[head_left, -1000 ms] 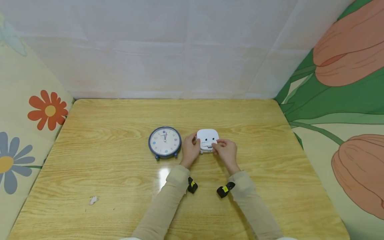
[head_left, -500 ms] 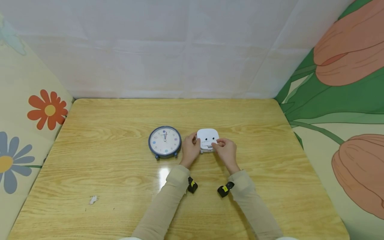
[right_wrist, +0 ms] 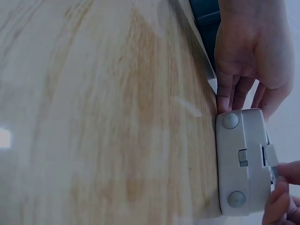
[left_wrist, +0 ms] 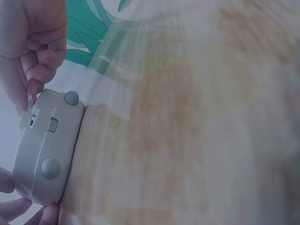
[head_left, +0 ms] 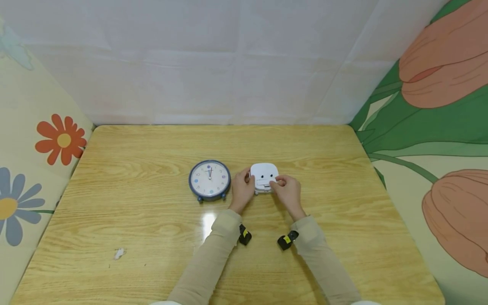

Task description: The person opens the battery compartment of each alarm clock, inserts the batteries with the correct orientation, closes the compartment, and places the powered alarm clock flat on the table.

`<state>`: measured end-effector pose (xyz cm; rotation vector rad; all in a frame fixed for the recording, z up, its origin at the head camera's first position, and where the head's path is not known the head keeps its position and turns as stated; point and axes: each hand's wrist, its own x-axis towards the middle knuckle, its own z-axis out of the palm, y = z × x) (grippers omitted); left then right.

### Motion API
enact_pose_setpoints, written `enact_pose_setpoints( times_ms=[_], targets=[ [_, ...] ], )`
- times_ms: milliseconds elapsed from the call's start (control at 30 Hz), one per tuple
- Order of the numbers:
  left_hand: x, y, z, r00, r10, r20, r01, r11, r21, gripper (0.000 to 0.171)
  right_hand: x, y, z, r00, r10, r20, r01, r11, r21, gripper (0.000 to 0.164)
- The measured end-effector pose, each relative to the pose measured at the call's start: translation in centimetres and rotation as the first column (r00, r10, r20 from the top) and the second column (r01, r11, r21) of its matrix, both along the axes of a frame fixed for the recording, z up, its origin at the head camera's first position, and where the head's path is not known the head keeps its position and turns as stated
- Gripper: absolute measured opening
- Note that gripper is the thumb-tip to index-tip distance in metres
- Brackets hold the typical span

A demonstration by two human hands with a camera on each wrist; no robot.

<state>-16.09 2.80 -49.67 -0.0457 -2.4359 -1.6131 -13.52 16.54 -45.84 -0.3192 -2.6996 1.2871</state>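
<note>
A small white alarm clock (head_left: 263, 169) lies back side up on the table, its face hidden. Two dark round spots show on its back, and below them sits a battery cover (head_left: 262, 182), slightly raised at its near edge. My left hand (head_left: 242, 189) holds the clock's left side between thumb and fingers. My right hand (head_left: 288, 192) pinches the cover's near edge at the right, with thumb and fingertips together. In the right wrist view, the cover's tab (right_wrist: 270, 155) stands out from the casing, and two round feet are visible, one being the upper foot (right_wrist: 230, 120).
A round blue-rimmed alarm clock (head_left: 209, 179) lies face up just left of my left hand. On the wooden table (head_left: 152, 220), a whitish worn patch (head_left: 119, 253) marks the front left. A white cloth wall (head_left: 228, 76) stands behind, with flower-printed panels on both sides.
</note>
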Motion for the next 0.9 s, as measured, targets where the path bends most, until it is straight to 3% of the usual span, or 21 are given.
enact_pose_setpoints(
  times_ms=[300, 600, 900],
  targets=[
    [0.18, 0.04, 0.23, 1.0, 0.012, 0.001, -0.012, 1.0, -0.007, 0.029, 0.07, 0.14, 0.08, 0.999, 0.035, -0.009, -0.034, 0.997, 0.073, 0.022],
    [0.15, 0.09, 0.12, 1.0, 0.021, -0.015, -0.021, 1.0, -0.009, 0.029, 0.29, 0.37, 0.01, 0.986, 0.133, -0.101, -0.111, 0.974, 0.197, 0.02],
    [0.07, 0.1, -0.13, 1.0, 0.01, -0.004, -0.01, 1.0, -0.002, 0.029, 0.37, 0.59, -0.22, 0.98, 0.156, -0.12, -0.129, 0.97, 0.208, 0.018]
  ],
)
